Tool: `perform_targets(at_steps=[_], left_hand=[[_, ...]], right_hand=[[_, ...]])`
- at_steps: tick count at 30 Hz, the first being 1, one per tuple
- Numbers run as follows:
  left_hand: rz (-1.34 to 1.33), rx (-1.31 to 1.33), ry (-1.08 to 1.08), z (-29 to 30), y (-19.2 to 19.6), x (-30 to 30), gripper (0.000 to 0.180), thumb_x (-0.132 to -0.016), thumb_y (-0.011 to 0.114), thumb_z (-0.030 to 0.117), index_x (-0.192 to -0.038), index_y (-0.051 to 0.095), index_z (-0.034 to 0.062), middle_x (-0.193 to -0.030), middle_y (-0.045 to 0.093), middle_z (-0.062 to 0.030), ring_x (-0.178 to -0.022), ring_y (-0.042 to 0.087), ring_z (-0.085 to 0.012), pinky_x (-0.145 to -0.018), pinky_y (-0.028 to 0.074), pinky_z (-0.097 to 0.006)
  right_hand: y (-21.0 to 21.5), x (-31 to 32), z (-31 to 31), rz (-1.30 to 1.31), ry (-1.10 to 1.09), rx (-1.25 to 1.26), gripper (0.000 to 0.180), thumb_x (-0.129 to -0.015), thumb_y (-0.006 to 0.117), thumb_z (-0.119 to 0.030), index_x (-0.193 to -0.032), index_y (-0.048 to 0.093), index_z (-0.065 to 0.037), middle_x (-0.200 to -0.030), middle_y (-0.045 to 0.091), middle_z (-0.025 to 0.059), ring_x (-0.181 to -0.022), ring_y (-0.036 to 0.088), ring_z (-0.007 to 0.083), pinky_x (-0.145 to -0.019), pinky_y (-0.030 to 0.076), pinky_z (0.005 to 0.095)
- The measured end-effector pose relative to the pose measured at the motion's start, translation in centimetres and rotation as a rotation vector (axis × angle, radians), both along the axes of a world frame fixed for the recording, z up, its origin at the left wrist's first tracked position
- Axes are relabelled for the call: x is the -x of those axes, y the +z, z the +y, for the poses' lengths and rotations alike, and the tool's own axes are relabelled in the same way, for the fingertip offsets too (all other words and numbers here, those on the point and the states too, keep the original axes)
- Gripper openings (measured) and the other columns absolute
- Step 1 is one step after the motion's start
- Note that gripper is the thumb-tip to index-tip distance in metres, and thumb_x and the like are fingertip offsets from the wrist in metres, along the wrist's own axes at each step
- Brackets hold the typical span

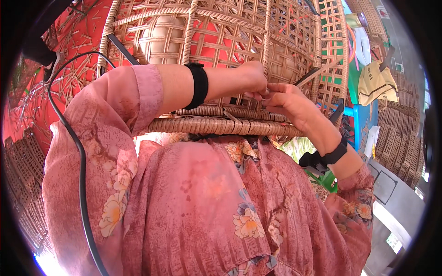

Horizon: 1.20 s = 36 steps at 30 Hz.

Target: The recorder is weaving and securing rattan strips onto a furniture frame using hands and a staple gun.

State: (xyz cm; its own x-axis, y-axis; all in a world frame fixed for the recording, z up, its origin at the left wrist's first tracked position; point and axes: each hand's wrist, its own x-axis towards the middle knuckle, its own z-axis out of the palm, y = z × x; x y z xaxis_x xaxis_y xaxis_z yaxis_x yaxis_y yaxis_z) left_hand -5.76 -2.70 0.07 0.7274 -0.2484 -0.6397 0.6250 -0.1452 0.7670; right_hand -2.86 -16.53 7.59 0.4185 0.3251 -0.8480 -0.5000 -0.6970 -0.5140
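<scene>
A large wicker basket (230, 46) of brown strips fills the space in front of me, with an open lattice and thicker wrapped bars. My left hand (251, 77) is bent inward and closed near its lower wrapped edge. From the right, my right hand (290, 105) meets it, fingertips pinched together against those of the left. Whatever lies between the fingers is hidden or too small to name. Just below both hands runs a thick wrapped rim (221, 126), close to my body. My forearms cross over the wickerwork, each with a black strap round it.
Scraps of cane lie on a red floor (83, 37) at the left. Stacked woven pieces (398, 142) stand at the far right. Nearer are a tan bag (377, 83) and a blue stool-like frame (355, 122). A black cable (80, 147) hangs over my left sleeve.
</scene>
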Motion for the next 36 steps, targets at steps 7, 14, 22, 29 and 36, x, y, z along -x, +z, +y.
perform_targets(at_steps=[7, 14, 22, 29, 36], left_hand=[[-0.016, -0.024, -0.011, 0.1, 0.3, 0.1, 0.019, -0.071, 0.072, 0.006, -0.078, 0.057, -0.0026, -0.066, 0.064, -0.0096, -0.058, 0.064, -0.0152, -0.046, 0.049, -0.024], [-0.018, -0.033, -0.004, 0.1, 0.2, 0.1, 0.019, -0.071, 0.071, 0.006, -0.077, 0.056, -0.0029, -0.066, 0.064, -0.01, -0.058, 0.064, -0.0144, -0.045, 0.048, -0.025], [-0.031, -0.048, -0.006, 0.1, 0.1, 0.1, 0.018, -0.072, 0.071, 0.005, -0.078, 0.056, -0.0031, -0.068, 0.064, -0.0103, -0.058, 0.065, -0.0149, -0.046, 0.049, -0.024], [-0.115, -0.095, -0.043, 0.3, -0.3, 0.2, 0.026, -0.068, 0.075, 0.012, -0.078, 0.056, -0.0024, -0.064, 0.06, -0.0085, -0.056, 0.057, -0.0157, -0.047, 0.045, -0.029], [-0.154, -0.082, -0.02, 0.4, -0.6, 0.5, 0.025, -0.065, 0.075, 0.013, -0.074, 0.056, -0.0006, -0.062, 0.055, -0.0074, -0.054, 0.051, -0.0157, -0.047, 0.038, -0.031]], right_hand=[[-1.1, -0.1, -0.5, 0.007, -0.005, -0.056, 0.031, -0.07, 0.056, 0.0, -0.102, 0.055, 0.001, -0.092, 0.057, 0.0051, -0.083, 0.055, 0.0126, -0.071, 0.046, 0.0234], [-0.1, -0.3, 0.0, 0.147, -0.092, -0.052, 0.029, -0.07, 0.057, 0.004, -0.098, 0.055, 0.0, -0.09, 0.059, 0.0046, -0.082, 0.057, 0.0136, -0.074, 0.046, 0.0285], [-0.4, -1.2, -0.6, 0.212, -0.123, -0.013, 0.024, -0.07, 0.06, 0.003, -0.093, 0.057, -0.003, -0.084, 0.061, 0.002, -0.078, 0.059, 0.0135, -0.068, 0.042, 0.0251], [-0.2, -1.0, -0.7, 0.196, -0.135, 0.014, 0.019, -0.073, 0.059, 0.0, -0.092, 0.058, -0.003, -0.085, 0.061, 0.0035, -0.078, 0.059, 0.0153, -0.071, 0.045, 0.026], [-0.6, -0.5, -0.4, 0.107, -0.045, 0.016, 0.026, -0.073, 0.059, -0.002, -0.099, 0.056, -0.001, -0.093, 0.059, 0.0053, -0.086, 0.059, 0.0183, -0.079, 0.047, 0.0307]])
